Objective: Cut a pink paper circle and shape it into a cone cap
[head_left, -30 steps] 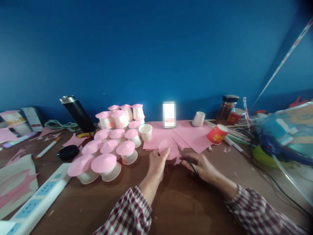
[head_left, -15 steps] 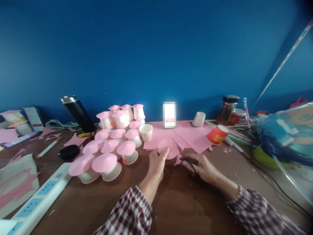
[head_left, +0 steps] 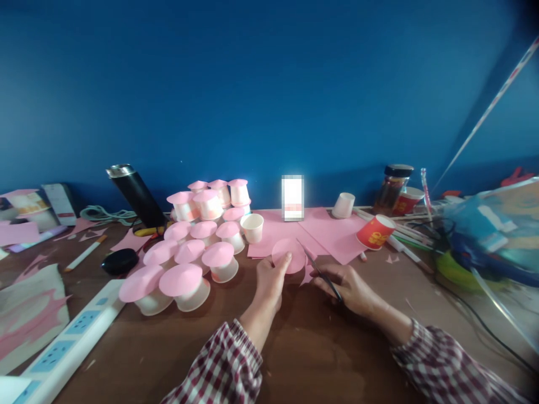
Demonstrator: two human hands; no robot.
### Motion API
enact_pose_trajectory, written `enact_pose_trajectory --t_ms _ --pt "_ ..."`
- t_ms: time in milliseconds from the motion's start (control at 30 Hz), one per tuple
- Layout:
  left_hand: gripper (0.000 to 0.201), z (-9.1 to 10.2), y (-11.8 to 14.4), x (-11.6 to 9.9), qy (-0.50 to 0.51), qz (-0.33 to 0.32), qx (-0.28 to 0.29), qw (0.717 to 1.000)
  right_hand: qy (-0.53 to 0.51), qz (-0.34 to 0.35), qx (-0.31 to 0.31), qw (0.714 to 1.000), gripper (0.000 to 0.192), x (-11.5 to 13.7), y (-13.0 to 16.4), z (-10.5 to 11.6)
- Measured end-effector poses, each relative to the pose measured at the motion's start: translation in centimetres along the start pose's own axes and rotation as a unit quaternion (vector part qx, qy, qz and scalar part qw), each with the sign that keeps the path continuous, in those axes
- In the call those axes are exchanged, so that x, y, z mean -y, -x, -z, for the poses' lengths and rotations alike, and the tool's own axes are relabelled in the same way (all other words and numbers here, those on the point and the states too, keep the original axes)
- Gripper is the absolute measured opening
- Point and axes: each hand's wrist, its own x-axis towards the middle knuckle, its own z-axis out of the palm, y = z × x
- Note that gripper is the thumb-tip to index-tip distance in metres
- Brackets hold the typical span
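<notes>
Between the thumb and fingers of my left hand (head_left: 270, 280) is a round piece of pink paper (head_left: 295, 259). My right hand (head_left: 347, 289) grips a pair of scissors (head_left: 322, 272), whose blades point up and left at the right edge of that circle. A small pink offcut (head_left: 307, 275) hangs or lies just below the blades; I cannot tell whether it is still joined to the circle. Larger pink sheets (head_left: 337, 233) lie flat behind my hands. To the left stand several paper cups topped with pink paper cones (head_left: 181, 280).
An open paper cup (head_left: 251, 229) stands beside the coned cups. A white upturned cup (head_left: 343, 206) and a tilted red cup (head_left: 376, 232) are at right. A power strip (head_left: 76, 334), black case (head_left: 119, 261) and black flask (head_left: 137, 196) are at left, a jar (head_left: 393, 188) at back right.
The whole view has shifted very slightly. Both hands keep nearly the same place, with the scissors still at the circle's right edge.
</notes>
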Motion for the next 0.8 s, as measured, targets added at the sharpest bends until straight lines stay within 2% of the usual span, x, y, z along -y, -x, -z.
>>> enact_pose_trajectory --t_ms 800 --pt "0.036 -0.07 -0.14 -0.42 0.009 -0.01 -0.011 1.0 0.017 -0.002 0.003 1.0 0.04 0.17 0.13 -0.05"
